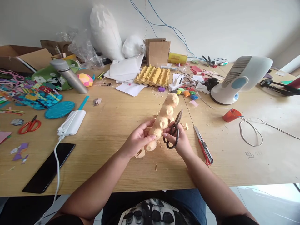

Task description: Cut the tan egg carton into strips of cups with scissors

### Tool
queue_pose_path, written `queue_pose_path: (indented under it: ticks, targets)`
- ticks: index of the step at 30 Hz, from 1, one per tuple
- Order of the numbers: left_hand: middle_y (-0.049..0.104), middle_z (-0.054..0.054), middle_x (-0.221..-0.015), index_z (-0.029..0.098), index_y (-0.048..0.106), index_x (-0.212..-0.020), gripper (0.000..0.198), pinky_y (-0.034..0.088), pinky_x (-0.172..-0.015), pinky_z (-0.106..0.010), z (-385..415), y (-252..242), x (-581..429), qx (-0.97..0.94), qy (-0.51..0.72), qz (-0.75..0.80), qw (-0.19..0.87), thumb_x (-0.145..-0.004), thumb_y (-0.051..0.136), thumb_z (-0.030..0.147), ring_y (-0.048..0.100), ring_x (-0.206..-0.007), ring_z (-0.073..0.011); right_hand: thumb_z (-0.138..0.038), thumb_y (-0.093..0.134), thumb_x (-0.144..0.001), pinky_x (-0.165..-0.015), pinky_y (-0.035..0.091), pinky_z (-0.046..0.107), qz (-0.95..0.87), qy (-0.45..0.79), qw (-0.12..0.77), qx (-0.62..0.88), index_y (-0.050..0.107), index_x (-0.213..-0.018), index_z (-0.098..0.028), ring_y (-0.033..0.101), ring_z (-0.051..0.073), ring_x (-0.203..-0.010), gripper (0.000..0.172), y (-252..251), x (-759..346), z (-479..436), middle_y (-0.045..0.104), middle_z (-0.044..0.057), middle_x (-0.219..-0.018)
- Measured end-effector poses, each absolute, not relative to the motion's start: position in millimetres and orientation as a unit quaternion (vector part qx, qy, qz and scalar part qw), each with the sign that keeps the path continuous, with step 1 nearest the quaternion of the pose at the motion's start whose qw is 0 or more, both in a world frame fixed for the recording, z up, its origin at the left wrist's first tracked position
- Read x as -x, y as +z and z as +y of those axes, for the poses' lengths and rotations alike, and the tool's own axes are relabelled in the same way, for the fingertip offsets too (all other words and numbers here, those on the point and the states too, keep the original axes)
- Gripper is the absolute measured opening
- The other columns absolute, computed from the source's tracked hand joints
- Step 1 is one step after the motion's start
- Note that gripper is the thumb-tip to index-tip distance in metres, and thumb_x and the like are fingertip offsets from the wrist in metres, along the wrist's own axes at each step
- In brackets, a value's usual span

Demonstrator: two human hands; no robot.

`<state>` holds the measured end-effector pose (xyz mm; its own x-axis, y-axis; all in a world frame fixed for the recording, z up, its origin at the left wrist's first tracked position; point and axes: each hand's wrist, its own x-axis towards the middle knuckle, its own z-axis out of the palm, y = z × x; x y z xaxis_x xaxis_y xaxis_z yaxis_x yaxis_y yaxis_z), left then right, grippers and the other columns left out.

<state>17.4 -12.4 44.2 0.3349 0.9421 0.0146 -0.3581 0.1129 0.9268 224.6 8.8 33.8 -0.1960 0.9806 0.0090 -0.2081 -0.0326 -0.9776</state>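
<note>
My left hand [138, 139] grips the lower end of a peach-coloured egg-tray strip [163, 122], its row of rounded cups slanting up to the right. Black-handled scissors [174, 130] are in my right hand [180, 140], with their blades pointing up and to the right. The fingers of that hand are partly hidden behind the scissors and reach the strip's right side. Cut peach scraps [140, 153] and small crumbs lie on the table under and around the strip.
To the right are a red utility knife [203, 146], an orange cup [232, 115] and a white fan [241, 79]. A yellow egg tray [153, 76] lies at the back. On the left are a phone [49, 168], a power bank [72, 122], red scissors [30, 125] and a bottle [69, 76].
</note>
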Motion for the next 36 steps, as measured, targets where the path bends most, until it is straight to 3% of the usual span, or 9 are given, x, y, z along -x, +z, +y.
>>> queue_pose_path:
  ticks: [9, 15, 21, 28, 36]
  targets:
    - [0.068, -0.013, -0.141, 0.029, 0.055, -0.153, 0.064, 0.054, -0.106, -0.043, -15.7, 37.8, -18.5, -0.500, 0.465, 0.335, 0.650, -0.094, 0.079, 0.030, 0.065, -0.132, -0.0285, -0.040, 0.092, -0.076, -0.067, 0.051, 0.030, -0.482, 0.573, 0.522, 0.408, 0.056, -0.103, -0.026, 0.062, 0.015, -0.071, 0.047, 37.0, -223.6, 3.8, 0.067, -0.004, -0.082]
    - [0.069, -0.014, -0.136, 0.028, 0.056, -0.153, 0.067, 0.058, -0.098, -0.042, -17.9, 35.9, -18.6, -0.534, 0.449, 0.387, 0.603, -0.092, 0.081, 0.032, 0.071, -0.117, -0.0271, -0.039, 0.085, -0.079, -0.063, 0.049, 0.029, -0.493, 0.556, 0.523, 0.418, 0.053, -0.104, -0.027, 0.056, 0.014, -0.066, 0.043, 37.6, -222.3, 2.3, 0.061, -0.006, -0.078]
    - [0.069, -0.013, -0.140, 0.027, 0.059, -0.151, 0.065, 0.057, -0.104, -0.043, -18.2, 34.7, -22.0, -0.546, 0.456, 0.393, 0.582, -0.090, 0.082, 0.032, 0.069, -0.124, -0.0285, -0.034, 0.080, -0.079, -0.064, 0.048, 0.029, -0.476, 0.560, 0.529, 0.424, 0.053, -0.104, -0.026, 0.056, 0.014, -0.067, 0.038, 38.0, -222.1, 2.9, 0.060, -0.006, -0.076]
    - [0.070, -0.013, -0.142, 0.026, 0.064, -0.146, 0.062, 0.058, -0.102, -0.041, -15.1, 36.2, -23.9, -0.488, 0.468, 0.370, 0.637, -0.088, 0.084, 0.032, 0.070, -0.122, -0.0288, -0.035, 0.081, -0.078, -0.067, 0.048, 0.030, -0.457, 0.579, 0.531, 0.417, 0.053, -0.104, -0.026, 0.058, 0.015, -0.068, 0.040, 32.7, -224.3, 5.8, 0.062, -0.006, -0.078]
    - [0.073, -0.009, -0.136, 0.026, 0.072, -0.135, 0.053, 0.059, -0.100, -0.036, -11.0, 40.9, -22.6, -0.396, 0.474, 0.328, 0.715, -0.084, 0.085, 0.029, 0.072, -0.118, -0.0229, -0.039, 0.081, -0.081, -0.071, 0.052, 0.032, -0.477, 0.584, 0.523, 0.396, 0.051, -0.107, -0.027, 0.063, 0.017, -0.072, 0.042, 32.9, -225.5, 6.5, 0.064, -0.005, -0.078]
